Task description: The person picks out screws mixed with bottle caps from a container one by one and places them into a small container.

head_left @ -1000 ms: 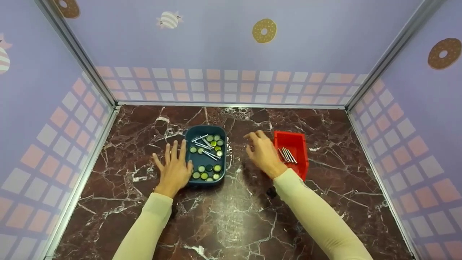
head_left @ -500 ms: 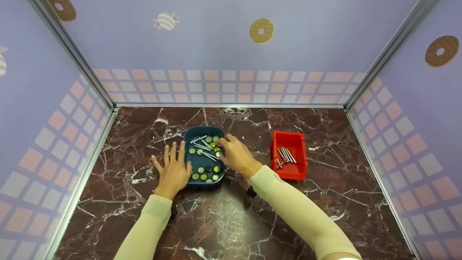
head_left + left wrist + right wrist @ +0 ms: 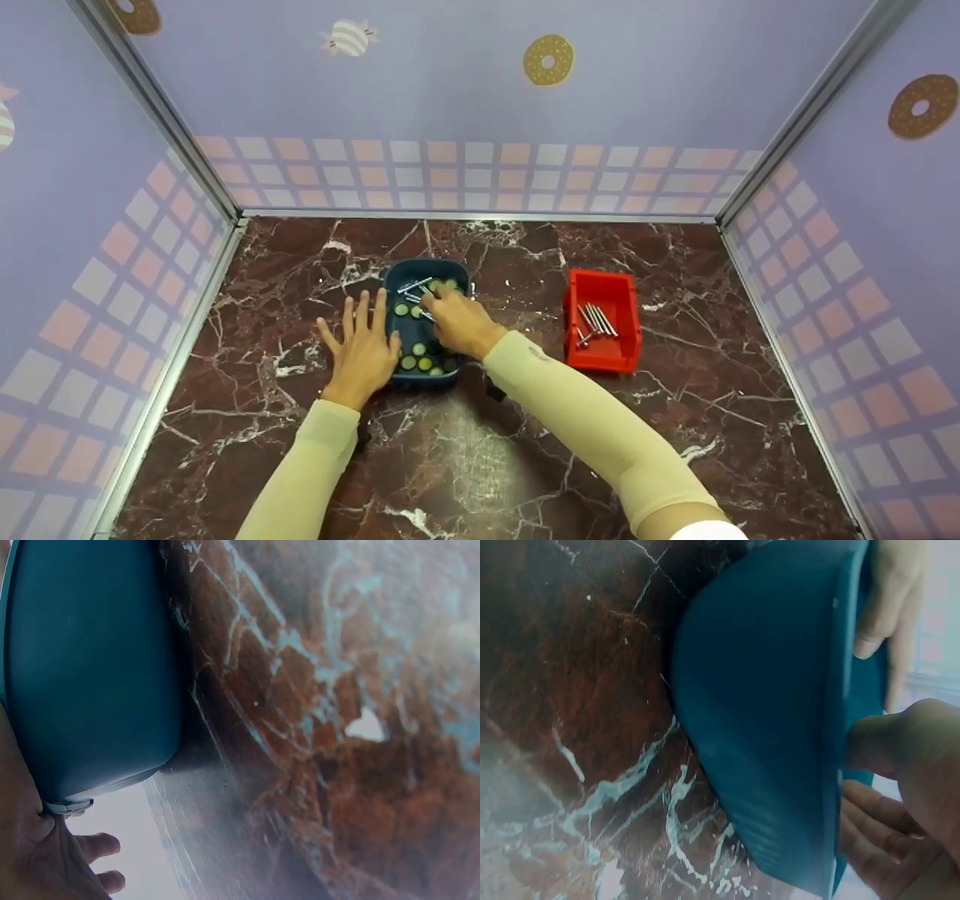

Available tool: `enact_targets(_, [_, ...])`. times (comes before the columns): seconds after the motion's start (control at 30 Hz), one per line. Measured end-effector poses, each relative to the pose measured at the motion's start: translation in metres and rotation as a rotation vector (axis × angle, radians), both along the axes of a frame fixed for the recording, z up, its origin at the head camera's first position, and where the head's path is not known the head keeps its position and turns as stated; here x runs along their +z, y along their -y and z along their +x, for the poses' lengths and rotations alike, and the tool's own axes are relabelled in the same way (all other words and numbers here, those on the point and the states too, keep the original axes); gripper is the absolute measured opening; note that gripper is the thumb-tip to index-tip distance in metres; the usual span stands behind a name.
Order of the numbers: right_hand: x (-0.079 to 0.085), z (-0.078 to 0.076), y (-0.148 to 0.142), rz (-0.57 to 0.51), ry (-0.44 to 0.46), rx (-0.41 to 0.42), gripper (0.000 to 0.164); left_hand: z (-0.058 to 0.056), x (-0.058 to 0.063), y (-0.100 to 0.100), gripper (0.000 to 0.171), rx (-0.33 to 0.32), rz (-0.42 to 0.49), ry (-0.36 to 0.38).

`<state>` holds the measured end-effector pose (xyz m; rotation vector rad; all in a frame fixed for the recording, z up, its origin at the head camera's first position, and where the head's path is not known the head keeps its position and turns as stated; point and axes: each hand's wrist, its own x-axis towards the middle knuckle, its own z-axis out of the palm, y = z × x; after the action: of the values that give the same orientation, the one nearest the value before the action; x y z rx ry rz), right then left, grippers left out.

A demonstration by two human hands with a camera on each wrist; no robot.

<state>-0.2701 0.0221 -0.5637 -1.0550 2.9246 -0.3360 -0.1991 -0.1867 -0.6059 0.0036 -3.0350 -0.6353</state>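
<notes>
A dark blue tray (image 3: pixel 410 331) holds several silver screw-like rods (image 3: pixel 415 286) and several small round green-yellow discs (image 3: pixel 424 364). My left hand (image 3: pixel 361 360) lies along its left side with fingers spread, the thumb at the rim. From the right, my right hand (image 3: pixel 463 321) reaches over the rim into the tray, fingers bent downward among the rods. In the right wrist view, the tray wall (image 3: pixel 765 690) hides the right fingertips, so whether they pinch a rod cannot be seen. The left wrist view shows the tray's outer wall (image 3: pixel 90 667) beside the hand.
A red bin (image 3: pixel 613 294) stands to the right, with several similar silver rods (image 3: pixel 596 320) inside. Brown marbled tabletop (image 3: pixel 517 420) lies beneath everything. Patterned purple walls (image 3: pixel 450 90) enclose the back and both sides.
My right hand has moved left from beside the red bin, past the tray's right rim, and into the tray over the rods. The left hand stays at the tray's left side.
</notes>
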Motion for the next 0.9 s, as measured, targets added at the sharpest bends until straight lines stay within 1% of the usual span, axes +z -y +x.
enact_targets(0.13, [-0.004,-0.002,0.013,0.120,0.048,-0.042,0.043,-0.001,0.000,-0.001,0.083,0.001,-0.001,-0.011])
enact_targets(0.27, [-0.008,-0.003,0.022,0.178,0.059,-0.073,0.040,-0.001,0.000,-0.001,0.083,0.003,0.000,-0.015])
enact_targets(0.47, [-0.012,-0.005,0.029,0.191,0.059,-0.100,0.042,-0.001,0.000,0.000,0.082,0.007,0.000,-0.018])
enact_targets(0.57, [-0.014,-0.004,0.029,0.194,0.072,-0.108,0.045,-0.001,-0.001,0.000,0.083,0.004,-0.008,-0.003])
enact_targets(0.7, [-0.017,-0.002,0.028,0.204,0.094,-0.091,0.046,0.000,-0.002,0.001,0.084,0.004,-0.017,0.022])
enact_targets(0.9, [-0.014,0.001,0.028,0.185,0.085,-0.058,0.038,-0.002,-0.002,0.001,0.083,0.002,-0.026,0.005])
